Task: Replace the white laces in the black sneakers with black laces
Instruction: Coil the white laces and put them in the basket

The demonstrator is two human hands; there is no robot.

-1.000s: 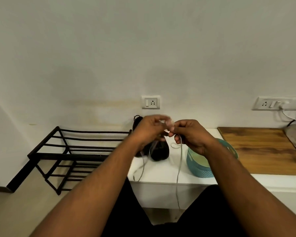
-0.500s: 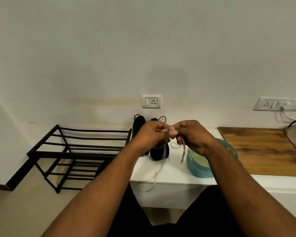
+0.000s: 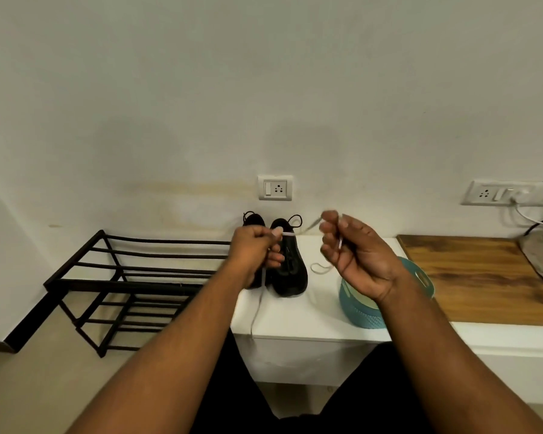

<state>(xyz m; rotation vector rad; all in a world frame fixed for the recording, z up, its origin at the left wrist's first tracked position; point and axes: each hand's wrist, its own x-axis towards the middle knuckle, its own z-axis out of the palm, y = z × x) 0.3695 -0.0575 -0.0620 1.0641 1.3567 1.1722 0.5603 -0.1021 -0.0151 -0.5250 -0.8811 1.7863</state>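
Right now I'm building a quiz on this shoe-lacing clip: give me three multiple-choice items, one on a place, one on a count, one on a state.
1. Where do the black sneakers stand?
A. on the white shelf
B. on the black shoe rack
C. in the teal basket

2. How many sneakers show?
A. one
B. two
C. three

3. What is the left hand doing?
A. resting flat
B. pinching a white lace
C. gripping the basket

Answers: 1 A, they stand on the shelf against the wall; 2 B, a pair side by side; 3 B, the lace hangs from its fingers.
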